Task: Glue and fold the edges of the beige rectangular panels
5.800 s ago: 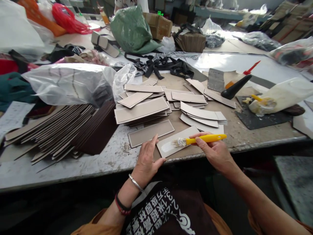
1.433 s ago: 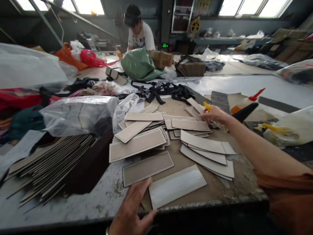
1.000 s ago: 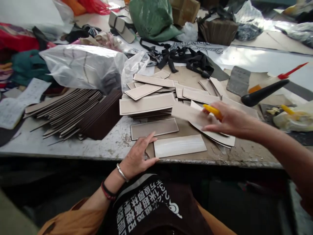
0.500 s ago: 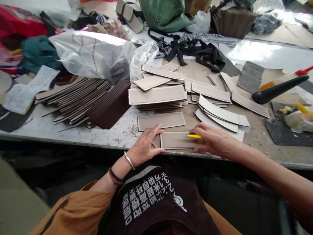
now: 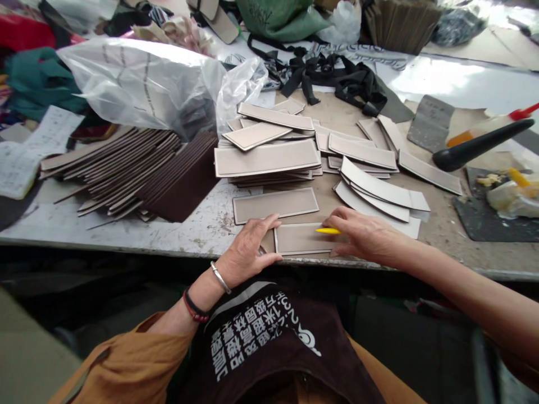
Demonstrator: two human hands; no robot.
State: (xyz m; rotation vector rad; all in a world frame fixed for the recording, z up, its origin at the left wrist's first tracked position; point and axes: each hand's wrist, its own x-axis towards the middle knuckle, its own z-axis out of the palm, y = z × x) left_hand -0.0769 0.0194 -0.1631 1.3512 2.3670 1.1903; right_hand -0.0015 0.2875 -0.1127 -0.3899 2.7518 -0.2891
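A flat beige rectangular panel [image 5: 301, 239] with a pale border lies at the table's front edge. My left hand [image 5: 246, 247] spans its left end, thumb at the near edge and fingers at the far edge. At the right end is my right hand [image 5: 364, 234], closed around a thin yellow pointed stick [image 5: 327, 230] whose tip sticks out leftward over the panel. The right thumb is low near the panel's front edge, and the hand hides that end. Just beyond lies another beige panel [image 5: 275, 205], flat and apart from both hands.
Behind are a pile of beige panels [image 5: 267, 159] and curved white-backed strips [image 5: 374, 188]. Dark-edged panels [image 5: 122, 174] lean in a row at left, beside a clear plastic bag [image 5: 143, 84]. A black handle [image 5: 482, 145] and a glue-smeared dark board [image 5: 475, 213] are at right.
The view has shifted slightly, so the table items sit a little higher and further left. The yellow stick's tip has moved slightly left over the panel. Both hands keep nearly the same hold.
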